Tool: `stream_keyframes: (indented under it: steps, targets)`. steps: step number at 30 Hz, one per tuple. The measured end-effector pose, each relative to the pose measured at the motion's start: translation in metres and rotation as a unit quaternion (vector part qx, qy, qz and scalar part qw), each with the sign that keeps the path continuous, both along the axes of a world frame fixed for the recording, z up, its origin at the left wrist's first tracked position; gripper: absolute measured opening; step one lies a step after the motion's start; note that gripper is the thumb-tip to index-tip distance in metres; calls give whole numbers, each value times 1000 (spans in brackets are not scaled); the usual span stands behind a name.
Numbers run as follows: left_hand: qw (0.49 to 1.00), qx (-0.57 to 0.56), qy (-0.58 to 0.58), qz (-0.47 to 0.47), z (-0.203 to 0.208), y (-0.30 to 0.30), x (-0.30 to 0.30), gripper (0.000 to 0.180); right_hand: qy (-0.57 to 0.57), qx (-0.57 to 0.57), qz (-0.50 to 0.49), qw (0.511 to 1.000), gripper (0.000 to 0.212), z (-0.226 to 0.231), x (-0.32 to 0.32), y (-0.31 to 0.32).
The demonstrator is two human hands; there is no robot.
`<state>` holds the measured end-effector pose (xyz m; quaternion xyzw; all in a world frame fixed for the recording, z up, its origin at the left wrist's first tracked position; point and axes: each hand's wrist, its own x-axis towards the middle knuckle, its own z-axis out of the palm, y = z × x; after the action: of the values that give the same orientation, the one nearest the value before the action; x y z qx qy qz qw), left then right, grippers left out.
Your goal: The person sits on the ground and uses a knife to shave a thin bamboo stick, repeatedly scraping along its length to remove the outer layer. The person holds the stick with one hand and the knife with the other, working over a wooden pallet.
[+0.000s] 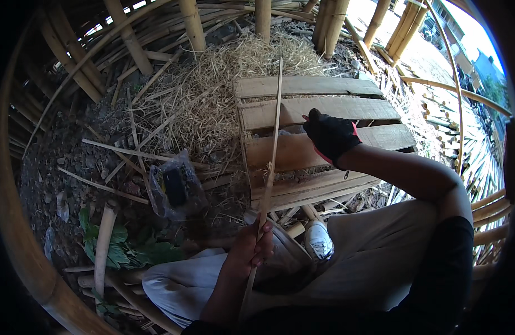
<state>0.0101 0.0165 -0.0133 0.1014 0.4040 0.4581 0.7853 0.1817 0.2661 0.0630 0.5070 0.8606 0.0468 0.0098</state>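
Note:
My left hand, bare, is closed around a long, thin bamboo strip. The strip slants up and away from my lap, past the left part of a wooden slatted pallet. A small frayed patch shows partway along it. Over the pallet's right half is my right hand, in a black glove with red trim. Its fingers are curled shut, apart from the strip; a small reddish tip shows at its far side, and whatever it may hold cannot be made out.
A heap of shavings lies behind and left of the pallet. A clear plastic bag with a dark object rests on the ground at left, near loose strips. Upright bamboo poles line the back; more cut bamboo lies at right.

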Motion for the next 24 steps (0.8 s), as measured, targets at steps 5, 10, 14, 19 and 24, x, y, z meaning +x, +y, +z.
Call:
stream_keyframes:
  steps: [5, 10, 14, 19, 24]
  targets:
    - [1000, 22, -17, 7, -3, -2, 1, 43, 4, 6, 96, 995, 38, 3, -4, -7]
    - [1000, 13, -21, -8, 2, -1, -2, 43, 132, 84, 171, 973, 51, 37, -29, -22]
    - [1000, 10, -27, -8, 4, 0, -2, 43, 132, 113, 477, 861, 27, 27, -38, -25]
    - [999, 22, -23, -3, 2, 0, 0, 43, 21, -54, 466, 883, 16, 26, -38, -22]
    - [999, 11, -52, 0, 3, -1, -2, 44, 92, -136, 475, 865, 38, 31, -36, -19]
